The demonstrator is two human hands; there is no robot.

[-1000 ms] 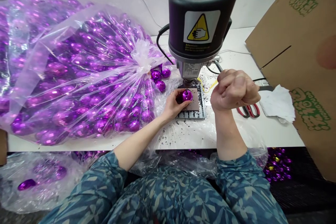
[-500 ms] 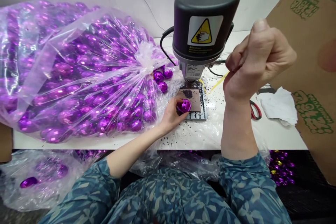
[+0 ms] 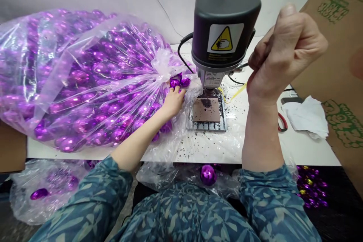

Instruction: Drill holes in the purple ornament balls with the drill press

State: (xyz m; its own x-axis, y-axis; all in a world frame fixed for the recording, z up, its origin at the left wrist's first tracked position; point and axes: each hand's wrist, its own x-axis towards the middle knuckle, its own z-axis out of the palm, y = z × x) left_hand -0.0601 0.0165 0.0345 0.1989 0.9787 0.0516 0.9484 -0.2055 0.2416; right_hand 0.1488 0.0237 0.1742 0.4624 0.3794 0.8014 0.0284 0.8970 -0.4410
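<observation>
My left hand [image 3: 173,103] is at the mouth of a big clear plastic bag [image 3: 162,64] packed with shiny purple ball ornaments. Its fingers are apart and reach onto a purple ball [image 3: 175,82]; another ball [image 3: 185,82] lies just right of it. What is under the palm is hidden. My right hand [image 3: 286,55] is raised in a fist around the lever [image 3: 242,65] of a black drill press [image 3: 227,11]. Below its chuck [image 3: 209,91], a brown board [image 3: 206,113] with a small hole and dark shavings rests on the metal base [image 3: 224,125].
One purple ball [image 3: 208,175] is just below the table's front edge, by clear plastic. White paper [image 3: 307,117] and a red-handled tool [image 3: 283,122] lie at right, beside a large cardboard box [image 3: 334,68]. Purple and gold pieces [image 3: 312,189] sit lower right.
My left hand took a purple ball off the board toward me, let it go below the table edge, and moved left to the bag's mouth. My right fist rose with the lever.
</observation>
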